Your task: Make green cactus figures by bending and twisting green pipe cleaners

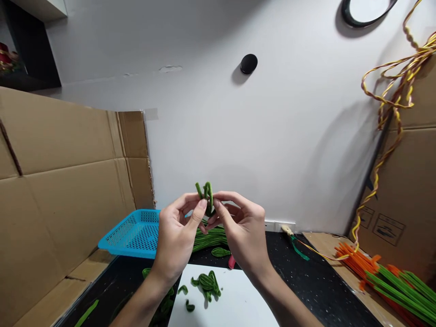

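My left hand and my right hand are raised over the work surface, fingertips almost meeting. Both pinch a green pipe cleaner, which is bent into a loop with one end sticking up at the left. Its lower part is hidden behind my fingers. Below, on a white board, lies a small coiled green pipe-cleaner figure, with short curled pieces beside it. Behind my hands are a bundle of green pipe cleaners and a flat green leaf-shaped coil.
A blue perforated basket stands at the back left by a cardboard wall. Orange and green pipe cleaners lie at the right, under a hanging twisted yellow wire. Something pink shows by my right wrist.
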`<action>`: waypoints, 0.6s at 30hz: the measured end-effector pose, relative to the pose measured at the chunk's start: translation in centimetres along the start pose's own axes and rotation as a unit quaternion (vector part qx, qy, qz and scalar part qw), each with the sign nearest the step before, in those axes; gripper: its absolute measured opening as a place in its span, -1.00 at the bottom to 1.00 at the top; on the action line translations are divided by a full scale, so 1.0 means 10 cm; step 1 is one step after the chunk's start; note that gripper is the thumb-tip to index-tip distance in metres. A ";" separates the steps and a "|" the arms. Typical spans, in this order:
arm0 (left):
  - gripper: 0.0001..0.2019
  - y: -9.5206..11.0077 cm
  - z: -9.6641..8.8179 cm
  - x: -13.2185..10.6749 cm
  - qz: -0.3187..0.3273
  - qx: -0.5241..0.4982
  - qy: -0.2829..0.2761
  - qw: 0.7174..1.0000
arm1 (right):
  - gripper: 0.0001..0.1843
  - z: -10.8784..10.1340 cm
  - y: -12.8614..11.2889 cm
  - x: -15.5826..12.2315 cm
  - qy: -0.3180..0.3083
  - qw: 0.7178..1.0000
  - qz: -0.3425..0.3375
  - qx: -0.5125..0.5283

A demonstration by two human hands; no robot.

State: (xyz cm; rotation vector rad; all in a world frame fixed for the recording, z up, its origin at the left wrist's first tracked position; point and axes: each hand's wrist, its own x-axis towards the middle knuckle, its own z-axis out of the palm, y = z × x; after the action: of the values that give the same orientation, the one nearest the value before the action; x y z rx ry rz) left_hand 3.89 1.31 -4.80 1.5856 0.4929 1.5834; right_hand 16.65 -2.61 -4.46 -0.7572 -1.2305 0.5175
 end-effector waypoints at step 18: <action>-0.75 -0.13 0.03 0.02 -0.023 -0.014 0.015 1.000 | -0.78 -0.05 0.04 0.11 -0.049 0.996 0.053 0.045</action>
State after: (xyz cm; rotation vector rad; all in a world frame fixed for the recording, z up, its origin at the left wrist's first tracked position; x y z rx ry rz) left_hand 4.52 2.13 -5.64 1.5211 0.5171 1.5748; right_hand 17.45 -1.71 -4.10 -0.7293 -1.2540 0.6994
